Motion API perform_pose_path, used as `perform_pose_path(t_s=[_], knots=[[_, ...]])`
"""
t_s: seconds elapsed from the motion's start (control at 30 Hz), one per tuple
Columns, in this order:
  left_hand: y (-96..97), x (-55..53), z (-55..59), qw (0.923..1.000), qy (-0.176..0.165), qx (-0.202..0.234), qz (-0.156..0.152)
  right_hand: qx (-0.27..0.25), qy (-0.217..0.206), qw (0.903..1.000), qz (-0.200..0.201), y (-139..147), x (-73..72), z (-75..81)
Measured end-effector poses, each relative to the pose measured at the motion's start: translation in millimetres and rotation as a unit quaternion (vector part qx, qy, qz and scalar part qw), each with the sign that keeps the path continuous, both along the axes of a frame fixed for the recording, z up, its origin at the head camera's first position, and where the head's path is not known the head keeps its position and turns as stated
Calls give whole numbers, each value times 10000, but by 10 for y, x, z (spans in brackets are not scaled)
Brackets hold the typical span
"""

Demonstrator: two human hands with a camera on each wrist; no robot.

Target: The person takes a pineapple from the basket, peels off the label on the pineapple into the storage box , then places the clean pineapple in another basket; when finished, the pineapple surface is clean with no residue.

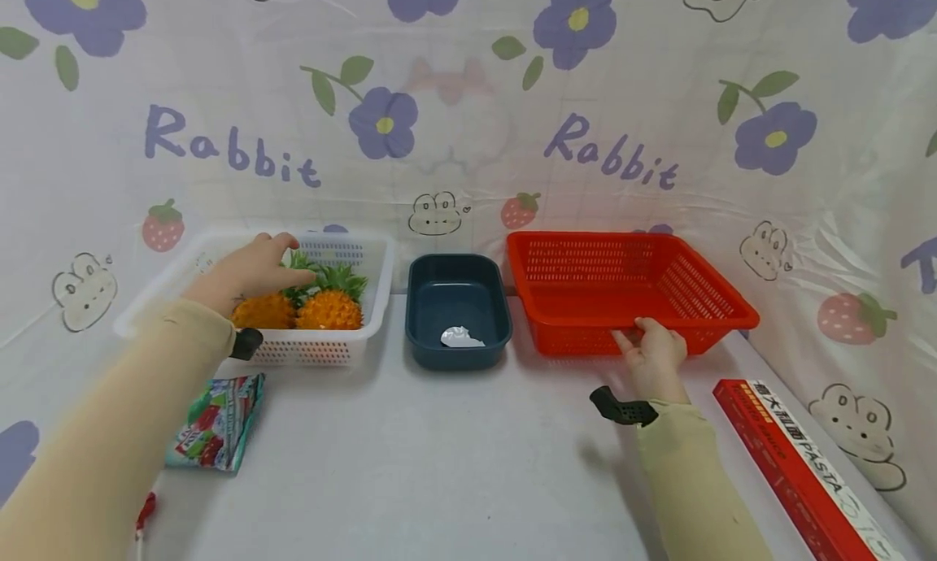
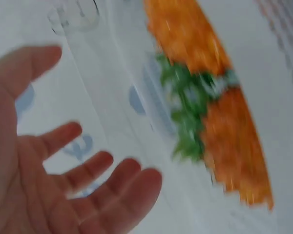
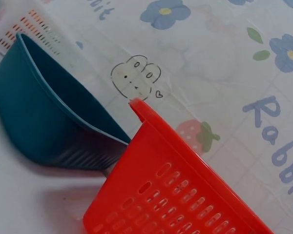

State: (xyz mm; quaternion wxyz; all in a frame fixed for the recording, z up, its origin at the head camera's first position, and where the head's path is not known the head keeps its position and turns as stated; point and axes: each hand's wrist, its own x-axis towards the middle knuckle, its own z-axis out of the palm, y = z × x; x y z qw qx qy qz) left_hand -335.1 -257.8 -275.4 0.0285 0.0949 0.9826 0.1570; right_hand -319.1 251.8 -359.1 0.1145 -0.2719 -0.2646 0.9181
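In the head view my left hand (image 1: 252, 270) hovers over the white basket (image 1: 376, 301), fingers spread with nothing in them. Two orange pineapples (image 1: 329, 309) with green leaf tops lie inside that basket, just below and beside the hand. The left wrist view shows the same hand (image 2: 73, 180) apart from the pineapples (image 2: 234, 146). At the front rim of the red basket (image 1: 571, 333), my right hand (image 1: 657, 358) pinches the edge, thumb on the outer wall. The right wrist view has the red basket (image 3: 156, 195) without the hand.
A dark blue bin (image 1: 459, 358) with a crumpled white piece (image 1: 459, 337) inside stands between the baskets. A green snack packet (image 1: 223, 423) lies at the left, near a red-tipped stick (image 1: 145, 512). Along the right edge is a long red pasta box (image 1: 798, 471).
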Motion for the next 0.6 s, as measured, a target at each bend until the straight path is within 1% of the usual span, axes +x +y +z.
perform_pose_path(t_s=[0.17, 0.23, 0.3, 0.37, 0.4, 0.43, 0.47, 0.5, 0.53, 0.57, 0.6], knots=[[245, 40, -62, 9980, 603, 112, 119, -251, 133, 9994, 178, 40, 19, 8], [341, 58, -88, 9963, 836, 151, 128, -250, 132, 9994, 200, 47, 31, 12], [429, 76, -109, 9945, 1029, 149, 126, 48, 10, 9999, 143, 47, 49, 13], [502, 93, -128, 9929, 1175, 135, 107, 647, -231, 9976, -69, 30, 69, 19], [534, 102, -135, 9923, 1228, 125, 89, 1028, -345, 9939, -206, 16, 81, 29], [564, 109, -142, 9919, 1265, 112, 76, 1452, -436, 9878, -359, -3, 91, 44], [590, 115, -148, 9912, 1320, 77, 61, 1919, -480, 9788, -534, -31, 98, 64], [617, 125, -150, 9905, 1374, 45, 68, 2418, -464, 9666, -708, -65, 102, 86], [643, 133, -153, 9898, 1427, 14, 62, 2919, -362, 9519, -854, -103, 100, 108], [667, 140, -155, 9890, 1475, -11, 81, 3422, -159, 9348, -937, -144, 98, 135], [691, 147, -154, 9884, 1512, -42, 100, 3952, 63, 9132, -994, -188, 90, 162]])
